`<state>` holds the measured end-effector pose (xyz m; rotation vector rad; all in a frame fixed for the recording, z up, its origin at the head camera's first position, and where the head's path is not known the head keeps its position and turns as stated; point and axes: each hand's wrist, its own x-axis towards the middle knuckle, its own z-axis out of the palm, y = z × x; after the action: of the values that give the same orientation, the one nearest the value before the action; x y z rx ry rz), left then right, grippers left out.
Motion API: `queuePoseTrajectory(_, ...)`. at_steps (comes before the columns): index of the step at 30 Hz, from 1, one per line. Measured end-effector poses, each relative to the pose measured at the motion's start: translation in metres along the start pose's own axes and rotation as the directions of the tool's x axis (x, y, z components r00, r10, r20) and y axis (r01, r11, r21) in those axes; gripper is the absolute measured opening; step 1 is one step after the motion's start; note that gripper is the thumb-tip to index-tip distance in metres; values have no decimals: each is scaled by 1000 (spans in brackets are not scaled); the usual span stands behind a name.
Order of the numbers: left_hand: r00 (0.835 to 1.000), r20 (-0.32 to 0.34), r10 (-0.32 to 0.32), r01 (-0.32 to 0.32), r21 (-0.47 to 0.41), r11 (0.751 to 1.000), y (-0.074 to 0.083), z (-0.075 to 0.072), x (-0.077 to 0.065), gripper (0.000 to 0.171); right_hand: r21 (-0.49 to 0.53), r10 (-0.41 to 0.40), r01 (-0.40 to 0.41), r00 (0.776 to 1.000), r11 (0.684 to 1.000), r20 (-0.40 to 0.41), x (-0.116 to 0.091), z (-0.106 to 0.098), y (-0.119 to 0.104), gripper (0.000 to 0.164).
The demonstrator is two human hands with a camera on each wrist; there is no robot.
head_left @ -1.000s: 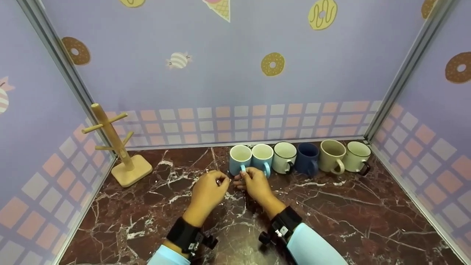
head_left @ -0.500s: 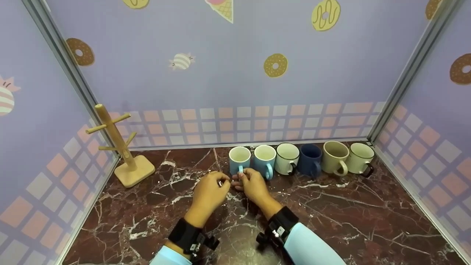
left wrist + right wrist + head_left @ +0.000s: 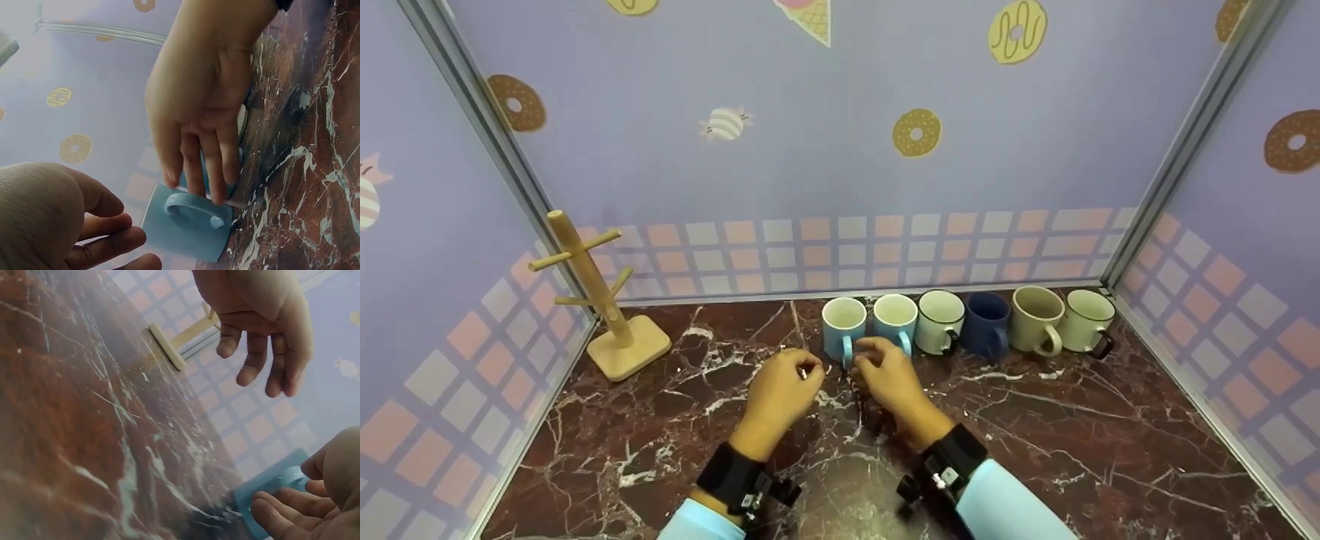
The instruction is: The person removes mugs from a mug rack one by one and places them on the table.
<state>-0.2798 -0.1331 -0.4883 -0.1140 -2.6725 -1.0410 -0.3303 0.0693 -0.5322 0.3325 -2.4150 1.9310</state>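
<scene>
A light blue mug stands upright at the left end of a row of mugs, its handle toward me. My right hand is just right of that handle, fingers relaxed and bent, holding nothing. In the left wrist view the right hand's fingers hang loosely over the handle side of the mug. My left hand hovers in front and to the left, loosely curled with nothing in it; the right wrist view shows its fingers apart from the mug. Beside the first mug stands a second light blue mug.
Further right in the row are a ribbed white mug, a navy mug, a beige mug and a pale mug with a dark handle. A wooden mug tree stands at back left. Patterned walls enclose the marble-look table.
The leftmost light blue mug has shifted slightly left, leaving a small gap to the second one. My right fingers have come off its handle toward the right. My left hand stays nearly still.
</scene>
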Motion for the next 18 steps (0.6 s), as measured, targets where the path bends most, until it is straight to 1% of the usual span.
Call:
queuePoseTrajectory(1,1000,0,-10,10,3,1000,-1,0,1,18,-7,-3,3,1000,1000,2,-2,-5,-2,31)
queuePoseTrajectory(4,998,-15,-55,55,26,998,-4,-6,3,18,-72,-43,45,999,996,29,-8,-21,-11,30)
queuePoseTrajectory(6,997,-35,-76,77,46,996,-7,-10,4,20,-138,-70,75,997,988,43,-12,-33,-15,28)
queuePoseTrajectory(8,995,-65,-79,83,64,994,-9,-16,4,21,-240,-97,104,994,965,41,-14,-43,-19,25)
queuePoseTrajectory(10,994,-91,-67,74,74,994,-12,-21,4,23,-308,-104,111,994,945,38,-17,-53,-22,24)
queuePoseTrajectory(12,993,-104,-53,62,85,994,-15,-25,3,25,-355,-105,111,994,928,36,-19,-63,-24,23)
queuePoseTrajectory(15,994,-107,-24,36,105,994,-21,-30,1,29,-411,-126,128,991,903,33,-22,-77,-25,21)
queuePoseTrajectory(18,994,-108,10,7,158,987,-29,-34,0,35,-457,-165,161,986,875,31,-23,-91,-26,19)
